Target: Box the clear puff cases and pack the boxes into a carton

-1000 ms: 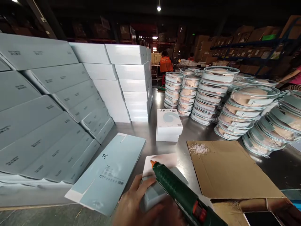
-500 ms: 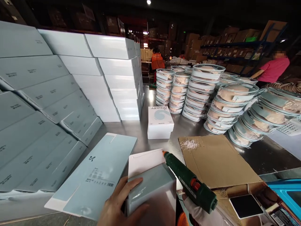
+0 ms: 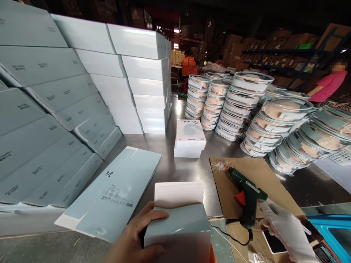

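My left hand (image 3: 137,230) grips a pale blue box (image 3: 178,223) at its left side, thumb in front and fingers over the top. The box's white end flap (image 3: 178,191) stands open at the far end. A dark green hot glue gun (image 3: 245,191) with an orange tip and red trigger lies on a cardboard sheet (image 3: 279,197), its handle hanging over the near edge. My right hand (image 3: 285,226), in a white glove, is at the rear of the glue gun with fingers stretched out, not wrapped round the handle. Left of the box lies a flattened pale blue carton (image 3: 117,190).
Stacked pale blue boxes (image 3: 95,98) wall off the left. Small white boxes (image 3: 189,137) sit mid-table. Several stacks of round clear-lidded cases (image 3: 241,106) stand on the right. The gun's cord (image 3: 233,239) hangs down near a blue bin (image 3: 331,226). People are farther back.
The glue gun has moved right, from the box's flap onto the cardboard. My right hand has loosened from its handle. The box has tilted slightly in my left hand, and the view has shifted.
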`<state>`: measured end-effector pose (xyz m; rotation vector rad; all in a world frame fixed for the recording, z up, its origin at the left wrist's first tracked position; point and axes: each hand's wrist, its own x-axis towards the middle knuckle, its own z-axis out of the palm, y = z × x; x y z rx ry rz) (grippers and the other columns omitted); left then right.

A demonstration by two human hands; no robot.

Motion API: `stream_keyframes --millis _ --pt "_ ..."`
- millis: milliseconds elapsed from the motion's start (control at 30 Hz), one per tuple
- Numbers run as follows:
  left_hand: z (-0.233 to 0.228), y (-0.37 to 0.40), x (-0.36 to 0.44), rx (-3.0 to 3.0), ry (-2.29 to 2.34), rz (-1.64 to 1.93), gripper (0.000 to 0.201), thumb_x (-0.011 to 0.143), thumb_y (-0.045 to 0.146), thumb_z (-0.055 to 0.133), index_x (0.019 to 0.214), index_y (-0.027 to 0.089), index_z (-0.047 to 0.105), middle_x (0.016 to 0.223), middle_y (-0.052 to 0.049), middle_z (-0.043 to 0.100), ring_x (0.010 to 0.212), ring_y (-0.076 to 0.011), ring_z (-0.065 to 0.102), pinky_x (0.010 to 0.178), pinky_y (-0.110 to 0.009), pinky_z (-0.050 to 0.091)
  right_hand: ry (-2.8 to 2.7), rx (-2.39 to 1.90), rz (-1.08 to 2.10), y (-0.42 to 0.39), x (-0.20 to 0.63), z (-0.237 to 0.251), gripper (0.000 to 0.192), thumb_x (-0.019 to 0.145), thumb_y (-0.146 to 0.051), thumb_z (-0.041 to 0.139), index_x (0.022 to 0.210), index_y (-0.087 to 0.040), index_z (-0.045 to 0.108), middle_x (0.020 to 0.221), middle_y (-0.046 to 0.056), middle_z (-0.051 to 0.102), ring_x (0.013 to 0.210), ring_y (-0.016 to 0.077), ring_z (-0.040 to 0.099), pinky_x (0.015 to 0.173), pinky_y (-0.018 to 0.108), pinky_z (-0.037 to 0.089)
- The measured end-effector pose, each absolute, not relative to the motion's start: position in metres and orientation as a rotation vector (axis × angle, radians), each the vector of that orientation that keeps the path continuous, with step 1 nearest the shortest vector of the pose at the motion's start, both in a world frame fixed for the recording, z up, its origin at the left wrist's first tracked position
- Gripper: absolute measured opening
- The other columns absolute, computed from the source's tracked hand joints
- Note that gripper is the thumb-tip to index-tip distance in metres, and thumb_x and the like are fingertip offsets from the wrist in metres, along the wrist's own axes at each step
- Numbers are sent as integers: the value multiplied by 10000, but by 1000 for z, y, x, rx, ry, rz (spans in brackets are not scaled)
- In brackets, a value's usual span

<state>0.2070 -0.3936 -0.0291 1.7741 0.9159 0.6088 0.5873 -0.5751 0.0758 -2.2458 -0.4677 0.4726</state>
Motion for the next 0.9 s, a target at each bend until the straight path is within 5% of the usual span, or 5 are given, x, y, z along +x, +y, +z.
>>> stream_keyframes --millis 133,267,500,700,900 --pt "-34 -397 214 1777 915 587 612 602 222 892 1190 352 778 1525 -116 613 1502 -451 418 1180 -597 406 -983 -1745 685 -554 521 73 1022 739 -551 839 1581 -340 301 1342 115 687 1132 275 713 995 428 573" --pt "-34 -397 223 1559 759 701 452 707 438 881 1118 305 752 1533 -117 575 1425 -422 517 1120 -500 475 -1330 -1304 1010 -521 474 51 1072 884 -467 763 1604 -539 -28 1537 50 525 1351 214 591 1144 460 445" --pt "-18 -392 235 1388 390 927 409 926 435 751 1276 416 539 1196 -13 592 1173 -219 638 981 -318 525 -1817 -1416 705 -524 480 31 887 822 -151 687 1589 -384 307 1490 79 480 1385 236 529 1150 363 453" --pt "-2 -375 226 1672 289 667 254 943 349 715 1196 355 734 1136 -57 516 1189 -263 573 1055 -395 501 -2027 -1334 455 -509 480 48 697 862 -210 765 1485 -380 503 1428 68 554 1338 229 574 1087 321 525" --pt "1 -358 214 1413 646 943 257 808 478 824 957 269 811 1197 -79 617 1068 -251 641 842 -289 567 -1472 -1416 766 -515 489 61 540 954 -442 691 1473 -421 545 1533 105 537 1360 316 594 1035 451 580"
